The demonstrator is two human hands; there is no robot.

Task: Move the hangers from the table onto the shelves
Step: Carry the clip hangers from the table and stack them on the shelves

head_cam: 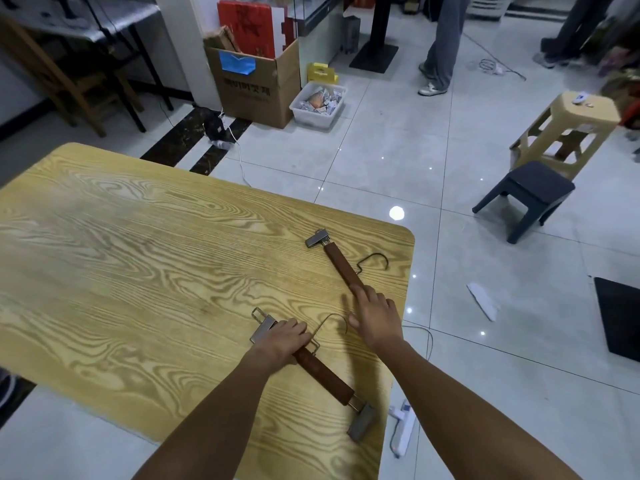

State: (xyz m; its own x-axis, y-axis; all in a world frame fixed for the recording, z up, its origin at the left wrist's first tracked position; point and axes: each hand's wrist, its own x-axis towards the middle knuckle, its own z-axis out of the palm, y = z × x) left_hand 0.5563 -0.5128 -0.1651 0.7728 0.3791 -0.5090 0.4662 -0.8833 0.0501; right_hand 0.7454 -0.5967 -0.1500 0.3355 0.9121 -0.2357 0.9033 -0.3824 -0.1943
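Gripping the near hanger (322,372) with the left hand (284,341), fingers curling over the wooden bar just beside one metal clip. Lying flat on the tabletop (138,254), close to its right edge, wire hook pointing away. Touching the far hanger (341,268) with the right hand (375,317), fingers stretching out loosely, fingertips resting on the bar's near end, not wrapping round it. Also lying flat on the tabletop, near the far right corner. Beyond, standing on the tiled floor (381,150): grey stool (530,188), beige stool (575,112), cardboard box (256,95).
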